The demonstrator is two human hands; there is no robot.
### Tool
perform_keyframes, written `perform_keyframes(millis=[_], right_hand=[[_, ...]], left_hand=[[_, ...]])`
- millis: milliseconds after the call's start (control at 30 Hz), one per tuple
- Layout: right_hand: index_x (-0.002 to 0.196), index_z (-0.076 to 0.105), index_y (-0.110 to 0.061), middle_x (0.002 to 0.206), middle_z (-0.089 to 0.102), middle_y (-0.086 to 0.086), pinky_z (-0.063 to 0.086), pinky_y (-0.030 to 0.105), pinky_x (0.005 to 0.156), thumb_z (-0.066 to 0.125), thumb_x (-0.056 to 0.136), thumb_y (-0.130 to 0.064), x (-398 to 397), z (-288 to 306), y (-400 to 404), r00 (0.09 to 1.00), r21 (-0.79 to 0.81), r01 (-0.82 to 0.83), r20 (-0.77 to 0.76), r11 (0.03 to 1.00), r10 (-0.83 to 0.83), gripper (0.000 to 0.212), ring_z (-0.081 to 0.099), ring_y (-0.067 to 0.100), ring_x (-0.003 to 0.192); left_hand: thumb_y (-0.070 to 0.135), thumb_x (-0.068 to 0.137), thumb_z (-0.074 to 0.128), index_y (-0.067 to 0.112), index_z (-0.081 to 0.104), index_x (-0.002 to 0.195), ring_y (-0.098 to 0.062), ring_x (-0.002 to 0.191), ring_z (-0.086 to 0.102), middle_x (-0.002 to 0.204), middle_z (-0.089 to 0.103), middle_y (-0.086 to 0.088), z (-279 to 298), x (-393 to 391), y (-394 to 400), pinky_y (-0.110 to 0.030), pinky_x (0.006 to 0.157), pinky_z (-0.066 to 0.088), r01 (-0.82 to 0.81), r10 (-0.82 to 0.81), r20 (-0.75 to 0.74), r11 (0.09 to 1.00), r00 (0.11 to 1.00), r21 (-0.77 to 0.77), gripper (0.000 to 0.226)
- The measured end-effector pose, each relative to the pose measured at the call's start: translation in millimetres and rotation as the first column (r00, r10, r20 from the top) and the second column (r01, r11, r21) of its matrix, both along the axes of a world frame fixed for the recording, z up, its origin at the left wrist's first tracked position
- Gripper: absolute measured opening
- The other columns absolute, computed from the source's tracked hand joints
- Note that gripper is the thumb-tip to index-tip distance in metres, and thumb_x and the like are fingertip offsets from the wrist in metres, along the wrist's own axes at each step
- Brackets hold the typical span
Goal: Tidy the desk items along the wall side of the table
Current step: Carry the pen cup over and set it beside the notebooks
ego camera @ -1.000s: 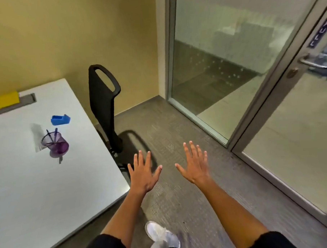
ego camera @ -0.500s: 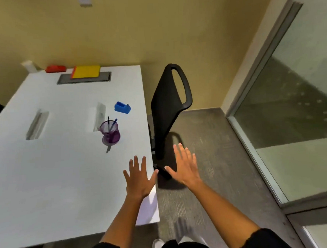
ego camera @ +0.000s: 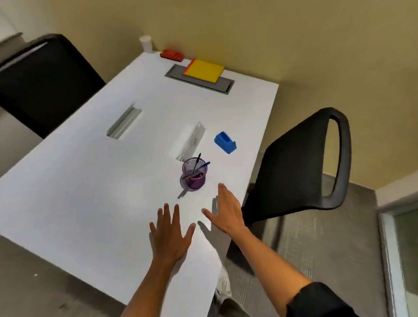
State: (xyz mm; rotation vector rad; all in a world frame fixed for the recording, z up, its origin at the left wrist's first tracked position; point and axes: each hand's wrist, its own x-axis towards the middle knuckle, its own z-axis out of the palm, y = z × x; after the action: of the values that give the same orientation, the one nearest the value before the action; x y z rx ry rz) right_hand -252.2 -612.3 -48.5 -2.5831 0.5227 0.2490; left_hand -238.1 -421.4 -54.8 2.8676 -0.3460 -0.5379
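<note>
White table [ego camera: 84, 187] filling most of view; black chair [ego camera: 299, 168] tucked at right edge, second dark chair [ego camera: 41, 79] at far left; wall side already carrying yellow pad [ego camera: 204, 70] on grey cable tray [ego camera: 224, 85], red stapler-like item [ego camera: 172, 55], white cup [ego camera: 146, 43] in corner. Mid-table, well apart from wall: purple mesh pen cup [ego camera: 194, 174] with pens, blue holder [ego camera: 224, 142] just beyond. Left hand [ego camera: 169, 234] and right hand [ego camera: 227, 211] both spread flat, empty, hovering over near edge; right closer to pen cup, not touching. Looks barely started: pen cup and blue holder left to move wallward.
</note>
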Motion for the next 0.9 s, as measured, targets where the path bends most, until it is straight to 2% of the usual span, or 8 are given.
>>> perform_keyframes(millis=[67,233,367,500,533,600,667,900], right_hand=[[0.156,0.004,-0.014,0.164,0.012,0.005,0.021,0.042,0.122,0.053,0.085,-0.068,27,-9,-10,0.999,0.031,-0.032,0.009,0.999,0.032,0.102,0.019,0.026,0.15],[0.153,0.017,-0.007,0.162,0.018,0.008,0.023,0.036,0.119,0.062,0.083,-0.061,76,-34,-29,0.993,0.126,-0.112,0.037,0.986,0.108,0.099,0.023,0.025,0.148],[0.153,0.017,-0.019,0.159,0.027,-0.001,0.031,0.039,0.116,0.072,0.072,-0.061,105,-47,-37,0.995,0.29,-0.085,0.083,0.953,0.063,0.107,0.03,0.022,0.144],[0.15,0.022,-0.03,0.154,0.035,-0.011,0.036,0.038,0.115,0.081,0.058,-0.065,125,-54,-39,0.991,0.473,0.0,0.118,0.881,-0.063,0.115,0.034,0.014,0.142],[0.146,0.029,-0.031,0.149,0.043,-0.012,0.042,0.038,0.111,0.084,0.056,-0.063,131,-54,-39,0.989,0.52,-0.008,0.132,0.854,-0.072,0.11,0.041,0.012,0.137],[0.13,0.047,-0.032,0.126,0.061,-0.017,0.056,0.037,0.094,0.091,0.052,-0.055,142,-53,-38,0.978,0.588,-0.05,0.192,0.807,-0.079,0.093,0.06,0.006,0.116],[0.122,0.053,-0.03,0.113,0.066,-0.016,0.059,0.035,0.086,0.092,0.053,-0.052,148,-52,-37,0.972,0.607,-0.066,0.22,0.792,-0.088,0.082,0.065,0.005,0.105],[0.127,0.048,-0.039,0.117,0.061,-0.021,0.056,0.025,0.092,0.082,0.056,-0.067,142,-39,-33,0.98,0.525,-0.036,0.187,0.85,-0.074,0.083,0.06,-0.001,0.109]], left_hand=[[0.076,0.083,0.004,0.027,-0.004,0.154,-0.026,0.151,-0.009,0.163,-0.012,-0.005,0,13,-8,-0.054,0.12,0.003,-0.052,0.052,-0.006,0.999,0.999,0.011,0.087],[0.07,0.09,0.023,0.028,-0.004,0.154,-0.023,0.151,-0.013,0.163,-0.013,-0.002,-7,36,-24,-0.054,0.12,0.0,-0.187,0.187,-0.024,0.982,0.982,-0.004,0.081],[0.07,0.091,0.023,0.029,-0.006,0.154,-0.023,0.15,-0.015,0.163,-0.015,-0.002,-15,51,-32,-0.053,0.12,-0.001,-0.244,0.245,-0.034,0.969,0.969,0.025,0.08],[0.069,0.091,0.028,0.028,-0.001,0.155,-0.025,0.151,-0.008,0.164,-0.009,-0.004,-21,58,-35,-0.054,0.12,0.003,-0.302,0.303,-0.028,0.952,0.952,0.053,0.081],[0.067,0.091,0.03,0.027,0.002,0.155,-0.025,0.151,-0.006,0.164,-0.006,-0.005,-21,58,-36,-0.055,0.12,0.006,-0.317,0.318,-0.022,0.947,0.948,0.044,0.081],[0.065,0.091,0.035,0.025,0.008,0.155,-0.026,0.151,-0.002,0.164,-0.001,-0.006,-22,57,-36,-0.056,0.119,0.009,-0.333,0.334,-0.013,0.942,0.943,0.03,0.08],[0.063,0.091,0.039,0.023,0.011,0.155,-0.026,0.151,0.0,0.164,0.002,-0.006,-22,56,-36,-0.056,0.119,0.01,-0.35,0.35,-0.017,0.937,0.937,0.022,0.08],[0.061,0.092,0.041,0.021,0.012,0.155,-0.028,0.151,0.0,0.164,0.002,-0.008,-13,47,-33,-0.056,0.119,0.011,-0.387,0.387,0.006,0.922,0.922,0.004,0.081]])
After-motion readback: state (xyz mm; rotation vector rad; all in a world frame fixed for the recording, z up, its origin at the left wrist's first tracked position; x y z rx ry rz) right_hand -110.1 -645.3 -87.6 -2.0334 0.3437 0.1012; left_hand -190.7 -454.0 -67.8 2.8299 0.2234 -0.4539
